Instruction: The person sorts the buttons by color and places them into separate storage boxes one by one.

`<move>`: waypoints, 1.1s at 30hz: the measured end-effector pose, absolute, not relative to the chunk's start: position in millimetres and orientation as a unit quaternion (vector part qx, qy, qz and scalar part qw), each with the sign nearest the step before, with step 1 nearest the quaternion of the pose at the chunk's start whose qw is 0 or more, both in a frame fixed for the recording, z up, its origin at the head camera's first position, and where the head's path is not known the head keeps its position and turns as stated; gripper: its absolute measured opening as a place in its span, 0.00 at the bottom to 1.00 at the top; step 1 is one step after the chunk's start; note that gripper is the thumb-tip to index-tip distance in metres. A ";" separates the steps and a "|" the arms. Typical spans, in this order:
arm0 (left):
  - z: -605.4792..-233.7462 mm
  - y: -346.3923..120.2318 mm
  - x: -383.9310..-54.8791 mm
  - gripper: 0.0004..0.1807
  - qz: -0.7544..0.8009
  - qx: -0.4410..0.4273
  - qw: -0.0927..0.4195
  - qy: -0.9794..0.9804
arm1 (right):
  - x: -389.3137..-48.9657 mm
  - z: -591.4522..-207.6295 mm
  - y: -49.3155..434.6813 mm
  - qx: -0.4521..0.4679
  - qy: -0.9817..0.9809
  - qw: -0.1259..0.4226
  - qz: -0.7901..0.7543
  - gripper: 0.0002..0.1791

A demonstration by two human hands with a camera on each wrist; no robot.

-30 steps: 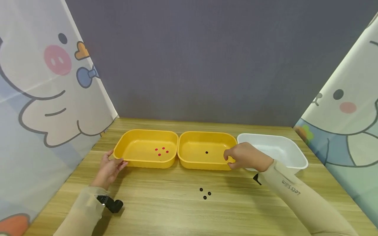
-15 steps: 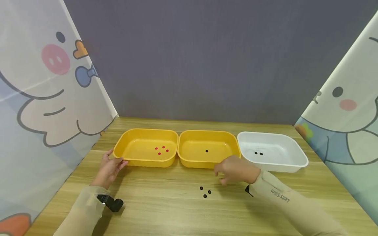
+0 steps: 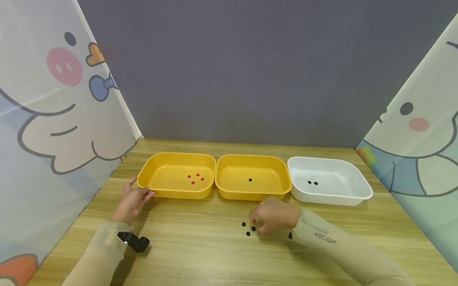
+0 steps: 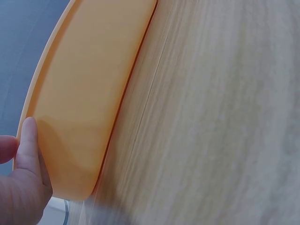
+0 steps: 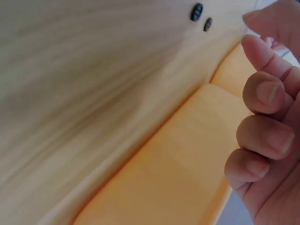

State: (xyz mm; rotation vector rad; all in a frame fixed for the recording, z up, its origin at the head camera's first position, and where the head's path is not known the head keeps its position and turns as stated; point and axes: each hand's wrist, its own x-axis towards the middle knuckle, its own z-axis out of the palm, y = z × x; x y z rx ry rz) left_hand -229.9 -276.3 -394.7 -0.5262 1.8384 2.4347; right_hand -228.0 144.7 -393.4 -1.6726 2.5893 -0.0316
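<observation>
My left hand (image 3: 133, 201) grips the front left corner of the left yellow tray (image 3: 175, 194), its thumb over the wall and a finger behind the rim in the left wrist view. Several small red discs (image 3: 193, 182) lie in that tray. The right hand (image 3: 273, 215) is low over the table beside three small black buttons (image 3: 248, 233); two black buttons (image 5: 197, 12) show in the right wrist view. Its thumb and index finger stand apart, the other fingers curl, and nothing shows between them.
One black button (image 3: 250, 180) lies in the middle yellow tray (image 3: 250, 196). At the right, a white tray (image 3: 329, 198) holds two black buttons (image 3: 313, 183). The trays form a row on the wooden table (image 3: 200, 250), with a grey partition (image 3: 229, 71) behind.
My right hand has come away from the white tray, leftward and down to the loose black buttons. The two buttons in the white tray are uncovered. The left hand stays at its tray.
</observation>
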 end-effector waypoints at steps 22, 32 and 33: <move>-394.0 -276.7 -229.4 0.44 0.795 -0.173 0.028 0.581 | -227.6 -407.5 135.4 -0.535 0.843 0.039 0.041 0.08; -390.1 -276.0 -229.6 0.45 0.800 -0.181 0.028 0.571 | -227.9 -410.8 136.8 -0.538 0.841 0.052 0.035 0.08; -390.1 -276.1 -229.8 0.45 0.800 -0.183 0.028 0.570 | -227.6 -410.8 137.0 -0.540 0.840 0.050 0.037 0.08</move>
